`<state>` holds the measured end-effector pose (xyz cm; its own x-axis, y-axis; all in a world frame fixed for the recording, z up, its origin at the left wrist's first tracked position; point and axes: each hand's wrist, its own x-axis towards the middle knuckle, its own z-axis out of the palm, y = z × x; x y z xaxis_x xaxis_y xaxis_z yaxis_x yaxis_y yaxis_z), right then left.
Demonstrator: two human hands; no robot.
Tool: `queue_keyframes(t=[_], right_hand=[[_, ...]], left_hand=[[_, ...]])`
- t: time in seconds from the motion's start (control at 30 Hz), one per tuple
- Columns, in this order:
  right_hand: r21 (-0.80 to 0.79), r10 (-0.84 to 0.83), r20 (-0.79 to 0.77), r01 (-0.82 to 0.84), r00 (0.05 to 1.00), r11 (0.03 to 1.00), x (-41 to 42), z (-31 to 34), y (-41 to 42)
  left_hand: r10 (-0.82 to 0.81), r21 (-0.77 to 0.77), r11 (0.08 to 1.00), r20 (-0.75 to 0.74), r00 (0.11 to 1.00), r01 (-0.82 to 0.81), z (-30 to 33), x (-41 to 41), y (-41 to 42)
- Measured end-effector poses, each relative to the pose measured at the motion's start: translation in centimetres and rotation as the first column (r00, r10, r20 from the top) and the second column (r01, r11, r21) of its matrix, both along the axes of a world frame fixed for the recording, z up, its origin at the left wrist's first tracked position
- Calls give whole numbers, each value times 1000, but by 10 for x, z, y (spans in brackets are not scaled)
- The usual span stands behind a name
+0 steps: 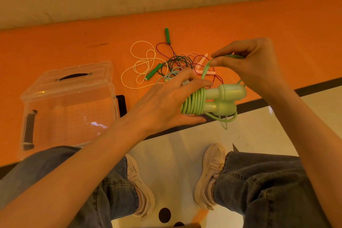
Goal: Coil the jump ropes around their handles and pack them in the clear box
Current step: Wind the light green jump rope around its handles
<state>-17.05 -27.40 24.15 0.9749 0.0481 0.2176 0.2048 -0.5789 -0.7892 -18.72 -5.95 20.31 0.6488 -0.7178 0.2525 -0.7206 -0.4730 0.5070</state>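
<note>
In the head view, a pair of light green handles is being held side by side in the left hand, its fingers curled over the coils of light green rope wound tightly around them. The free end of that rope is being pinched between thumb and fingertips of the right hand, raised just above the handles. The clear box is being left on the orange mat to the left, lid on. A tangle of other ropes is lying beyond the hands, with dark green handles among them.
</note>
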Motion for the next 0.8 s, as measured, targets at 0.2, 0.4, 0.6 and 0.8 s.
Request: queue_keyframes(t=[0.2, 0.4, 0.6, 0.8], right_hand=[[-17, 34, -76, -35, 997, 999, 1, -1, -10], [-25, 68, -151, -73, 986, 997, -1, -5, -27], [-129, 114, -357, -169, 927, 977, -8, -8, -16], [-53, 251, -498, -317, 830, 947, -18, -6, -3]], left_hand=[[8, -142, 990, -36, 999, -13, 8, 2, 2], [99, -300, 943, -168, 981, -147, 11, 5, 4], [151, -373, 890, -300, 942, -262, 13, 6, 4], [242, -384, 838, -377, 894, -388, 10, 6, 4]])
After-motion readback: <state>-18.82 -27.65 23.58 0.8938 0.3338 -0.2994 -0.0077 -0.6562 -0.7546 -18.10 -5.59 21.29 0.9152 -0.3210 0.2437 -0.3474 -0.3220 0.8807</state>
